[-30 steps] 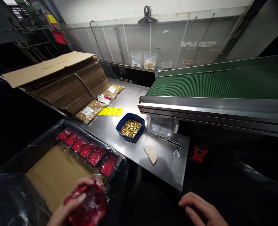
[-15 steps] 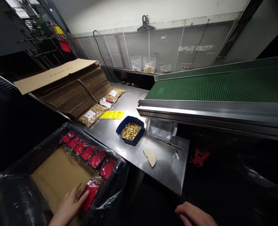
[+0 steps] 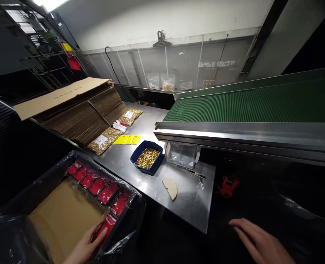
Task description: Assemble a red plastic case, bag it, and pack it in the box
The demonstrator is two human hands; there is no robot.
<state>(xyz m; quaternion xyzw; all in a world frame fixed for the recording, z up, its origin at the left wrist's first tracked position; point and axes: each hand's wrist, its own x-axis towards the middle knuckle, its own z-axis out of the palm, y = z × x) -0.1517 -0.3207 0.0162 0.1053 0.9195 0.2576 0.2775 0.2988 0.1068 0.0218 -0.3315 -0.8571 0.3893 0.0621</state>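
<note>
My left hand [image 3: 87, 244] is in the plastic-lined box [image 3: 135, 200] at the lower left. Its thumb lies over a red packet [image 3: 106, 224] in clear wrap at the box's near right corner, with the fingers at the packet's left side. The packet's lower part is partly covered by my hand. A row of similar red packets [image 3: 98, 186] lines the far side of the box, beside a brown cardboard sheet [image 3: 66, 216]. My right hand [image 3: 261, 238] hangs over the dark area right of the table, its fingers stretched out and holding nothing.
On the metal table [image 3: 188, 209] stand a blue bin [image 3: 144, 169] of gold-coloured small parts, a half-round beige piece [image 3: 170, 189], yellow cards [image 3: 127, 139] and bags of gold parts [image 3: 104, 141]. Stacked cardboard [image 3: 82, 117] lies left; a green conveyor [image 3: 220, 106] slopes right.
My right hand has moved to the right and its fingers have straightened. My left hand stays at the red packet. The whole view has shifted a little.
</note>
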